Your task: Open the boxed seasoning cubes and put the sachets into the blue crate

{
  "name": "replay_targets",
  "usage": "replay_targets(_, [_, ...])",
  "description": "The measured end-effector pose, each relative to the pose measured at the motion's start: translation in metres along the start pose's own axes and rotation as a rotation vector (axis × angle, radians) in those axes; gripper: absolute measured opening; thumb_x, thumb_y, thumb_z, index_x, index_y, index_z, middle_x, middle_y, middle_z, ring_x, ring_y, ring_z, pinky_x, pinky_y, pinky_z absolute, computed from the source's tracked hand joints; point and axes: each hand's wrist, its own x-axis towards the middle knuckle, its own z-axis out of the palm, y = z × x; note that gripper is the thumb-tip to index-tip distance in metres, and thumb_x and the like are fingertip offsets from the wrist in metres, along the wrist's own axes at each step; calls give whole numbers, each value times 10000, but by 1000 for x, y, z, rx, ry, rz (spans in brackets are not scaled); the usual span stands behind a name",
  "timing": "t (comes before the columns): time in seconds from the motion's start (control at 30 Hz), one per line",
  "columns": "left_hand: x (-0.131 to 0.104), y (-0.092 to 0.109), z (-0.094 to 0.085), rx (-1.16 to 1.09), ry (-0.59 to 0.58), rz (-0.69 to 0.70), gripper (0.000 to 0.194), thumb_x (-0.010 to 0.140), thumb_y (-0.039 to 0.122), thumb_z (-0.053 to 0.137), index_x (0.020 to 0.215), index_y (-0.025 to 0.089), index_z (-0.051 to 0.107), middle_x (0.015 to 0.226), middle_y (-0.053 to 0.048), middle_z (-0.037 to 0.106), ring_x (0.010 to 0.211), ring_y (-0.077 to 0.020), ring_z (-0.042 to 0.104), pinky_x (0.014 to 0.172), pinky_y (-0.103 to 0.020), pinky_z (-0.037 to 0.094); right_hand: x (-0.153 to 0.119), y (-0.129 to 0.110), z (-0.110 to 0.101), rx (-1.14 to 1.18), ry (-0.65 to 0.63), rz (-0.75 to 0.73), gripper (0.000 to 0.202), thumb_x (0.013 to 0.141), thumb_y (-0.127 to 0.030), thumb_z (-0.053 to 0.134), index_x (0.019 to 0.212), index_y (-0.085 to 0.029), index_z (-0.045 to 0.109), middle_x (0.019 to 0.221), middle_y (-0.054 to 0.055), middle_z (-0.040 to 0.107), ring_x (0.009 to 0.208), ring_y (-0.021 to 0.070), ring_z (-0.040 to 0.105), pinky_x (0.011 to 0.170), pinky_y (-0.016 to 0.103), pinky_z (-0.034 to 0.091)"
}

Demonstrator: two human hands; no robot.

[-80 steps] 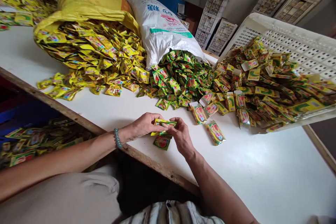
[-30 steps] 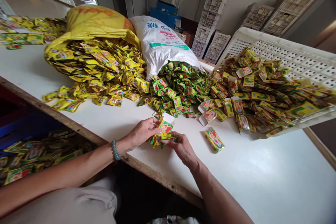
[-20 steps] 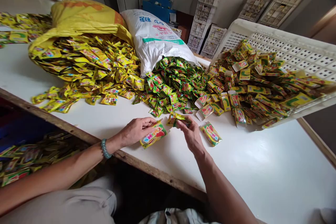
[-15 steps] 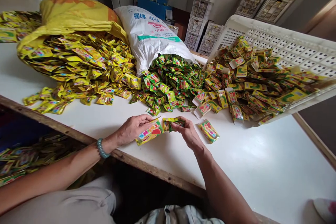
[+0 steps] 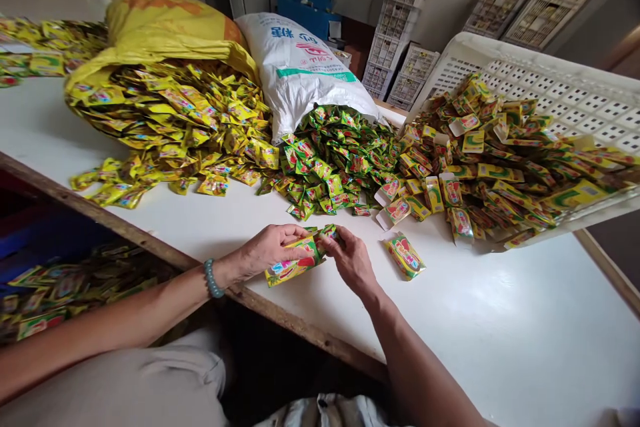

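My left hand (image 5: 267, 250) is closed around a small yellow and green printed box (image 5: 293, 270), held just above the white table. At the box's right end, my right hand (image 5: 354, 259) pinches a small green packet (image 5: 329, 235) between thumb and fingers. The packet touches the box's end; how far it reaches inside is hidden by the fingers. To the right of my right hand lies another printed box (image 5: 404, 257). Beyond my hands spreads a heap of green packets (image 5: 337, 163), spilling from a white sack (image 5: 310, 73).
A yellow sack (image 5: 165, 23) at the left spills yellow packets (image 5: 185, 113). At the right, a tipped white plastic crate (image 5: 565, 90) holds many small boxes (image 5: 500, 173). Stacked crates (image 5: 395, 27) stand behind. The table's wooden edge (image 5: 300, 327) runs in front of me.
My right hand has brought the green packet against the box's end, and the two hands are closer together. The view has turned slightly, shifting everything to the right.
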Motion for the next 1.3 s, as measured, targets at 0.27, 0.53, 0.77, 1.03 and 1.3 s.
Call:
replay_targets(0.27, [-6,5,1,-194,99,-56,504,633,355,846,1053,139,670,923,-84,769,776,-200,711,745,-307,539,-1,3,5,29,154,-27,359,705,-494,719,637,-191,539,596,-37,483,581,113,388,554,252,317])
replay_targets(0.53, [-4,14,5,-259,175,-31,529,546,324,892,995,141,681,916,-64,770,756,-191,707,733,-299,546,-6,0,6,-169,209,-103,338,821,-522,604,699,-236,737,1041,61,627,1083,252,479,969,388,355])
replay_targets(0.77, [-5,13,7,-164,163,-6,482,604,364,851,1001,143,690,860,-51,763,742,-184,695,692,-271,521,-8,-2,11,-149,13,-67,283,886,-379,562,703,-254,737,1224,36,588,1204,260,406,1039,407,336])
replay_targets(1.03, [-3,11,5,-118,161,43,504,636,390,824,1038,139,651,876,-57,754,780,-205,696,724,-301,525,-10,-3,13,-178,124,-202,196,885,-406,596,893,-285,750,1191,49,577,1206,239,401,1075,415,309])
replay_targets(1.3, [-8,20,6,-32,207,130,574,702,440,769,1164,195,534,734,-11,716,602,-176,654,551,-251,476,-10,1,21,-32,87,-178,245,834,-450,656,1012,-297,727,1173,52,610,1165,243,460,1000,412,393])
